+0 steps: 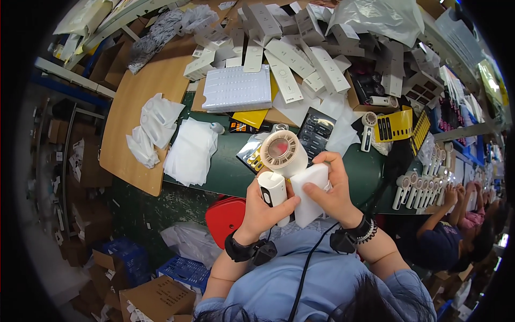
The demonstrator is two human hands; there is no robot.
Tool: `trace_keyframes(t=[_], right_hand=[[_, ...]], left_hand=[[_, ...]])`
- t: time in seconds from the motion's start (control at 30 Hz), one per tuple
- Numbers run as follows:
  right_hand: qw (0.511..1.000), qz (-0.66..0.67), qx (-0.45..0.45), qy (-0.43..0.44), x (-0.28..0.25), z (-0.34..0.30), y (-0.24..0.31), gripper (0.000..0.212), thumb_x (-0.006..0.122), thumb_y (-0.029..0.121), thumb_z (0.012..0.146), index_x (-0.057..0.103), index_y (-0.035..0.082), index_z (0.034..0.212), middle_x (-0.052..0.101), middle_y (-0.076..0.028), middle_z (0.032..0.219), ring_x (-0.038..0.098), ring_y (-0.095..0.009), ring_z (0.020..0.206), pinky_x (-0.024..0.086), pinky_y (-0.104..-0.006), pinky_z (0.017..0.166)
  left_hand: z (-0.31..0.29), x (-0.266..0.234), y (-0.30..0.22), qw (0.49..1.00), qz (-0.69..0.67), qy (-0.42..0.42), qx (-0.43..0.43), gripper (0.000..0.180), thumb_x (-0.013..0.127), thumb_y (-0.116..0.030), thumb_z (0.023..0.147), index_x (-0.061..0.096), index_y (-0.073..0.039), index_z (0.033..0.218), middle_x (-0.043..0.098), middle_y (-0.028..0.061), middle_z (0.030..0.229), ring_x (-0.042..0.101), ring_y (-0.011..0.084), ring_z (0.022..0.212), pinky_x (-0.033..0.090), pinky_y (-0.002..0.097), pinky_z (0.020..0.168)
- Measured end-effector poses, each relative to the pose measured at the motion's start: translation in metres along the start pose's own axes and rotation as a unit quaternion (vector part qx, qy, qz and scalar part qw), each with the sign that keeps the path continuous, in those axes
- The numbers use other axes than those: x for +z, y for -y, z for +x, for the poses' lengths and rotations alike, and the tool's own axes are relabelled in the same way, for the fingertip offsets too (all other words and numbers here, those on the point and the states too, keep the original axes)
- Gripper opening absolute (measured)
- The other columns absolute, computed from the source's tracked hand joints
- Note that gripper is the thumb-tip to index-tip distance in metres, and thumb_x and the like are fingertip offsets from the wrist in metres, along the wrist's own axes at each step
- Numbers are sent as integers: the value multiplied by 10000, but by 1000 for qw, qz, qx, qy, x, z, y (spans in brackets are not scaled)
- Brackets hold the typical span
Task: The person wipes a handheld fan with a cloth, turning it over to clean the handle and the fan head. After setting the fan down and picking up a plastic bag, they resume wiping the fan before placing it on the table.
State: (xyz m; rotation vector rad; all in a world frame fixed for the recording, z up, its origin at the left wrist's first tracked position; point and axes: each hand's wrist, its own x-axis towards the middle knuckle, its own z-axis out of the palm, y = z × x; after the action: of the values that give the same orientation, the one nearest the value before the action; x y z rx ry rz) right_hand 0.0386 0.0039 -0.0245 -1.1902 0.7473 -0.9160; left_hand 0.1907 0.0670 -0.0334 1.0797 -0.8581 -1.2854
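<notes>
My left hand (261,208) is closed around the white handle of a handheld fan (272,191). The fan's round cream head, with a ribbed grille and a reddish centre, sits just above the handle. Beside it, my right hand (337,192) pinches a flat white pad (308,199), soft-looking with rounded corners, between thumb and fingers. The pad is close against the fan; I cannot tell whether they touch. Black bands circle both wrists. Beyond the fan lie a dark sheet of labels (315,130) and a shiny yellow-and-silver sheet (249,154).
White boxes (284,78) are heaped at the back. White sleeves (192,153) lie left of my hands; another fan (368,129) lies to the right. Several fans (416,190) line the bench near other people's hands. A red stool (225,219) stands below the bench edge.
</notes>
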Motion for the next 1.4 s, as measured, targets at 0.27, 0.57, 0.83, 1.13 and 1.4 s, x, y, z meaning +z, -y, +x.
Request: trace_keyframes(t=[0.27, 0.57, 0.83, 1.13, 1.4], right_hand=[[999, 6, 22, -22, -6, 11, 36, 436, 715, 74, 738, 464, 43, 1093, 567, -26, 849, 574, -89, 739, 473, -232, 628], [989, -139, -9, 54, 3, 35, 35, 526, 726, 105, 717, 528, 9, 1194, 631, -56, 964, 596, -103, 847, 487, -246, 729], [994, -61, 65, 59, 4, 37, 29, 512, 684, 115, 743, 516, -15, 1208, 595, -110, 1123, 572, -141, 982, 463, -278, 841], [989, 17, 117, 85, 0, 37, 34, 576, 695, 161, 738, 474, -8, 1242, 583, -91, 1128, 559, -144, 1007, 447, -283, 869], [991, 7, 99, 95, -2, 42, 29, 543, 669, 215, 764, 488, -2, 1227, 573, -88, 1137, 549, -144, 1024, 440, -283, 881]], left_hand=[[-5, -5, -8, 986, -132, 28, -101, 279, 664, -116, 779, 488, -18, 973, 575, 23, 797, 551, 76, 688, 457, 221, 606], [-5, -2, -13, 999, 43, 15, -16, 296, 647, -130, 802, 498, -2, 1024, 571, 14, 835, 493, 42, 703, 418, 200, 615], [-5, -2, -17, 997, 69, 6, -45, 306, 649, -140, 804, 502, 4, 1031, 574, 10, 840, 496, 45, 718, 422, 204, 626], [-4, -1, -18, 997, 41, 13, -57, 326, 650, -153, 808, 499, 7, 1049, 580, 29, 862, 514, 62, 746, 434, 220, 651], [-1, 0, -14, 996, 91, 2, -11, 305, 640, -157, 819, 491, 4, 1032, 575, 28, 850, 533, 67, 722, 453, 234, 644]])
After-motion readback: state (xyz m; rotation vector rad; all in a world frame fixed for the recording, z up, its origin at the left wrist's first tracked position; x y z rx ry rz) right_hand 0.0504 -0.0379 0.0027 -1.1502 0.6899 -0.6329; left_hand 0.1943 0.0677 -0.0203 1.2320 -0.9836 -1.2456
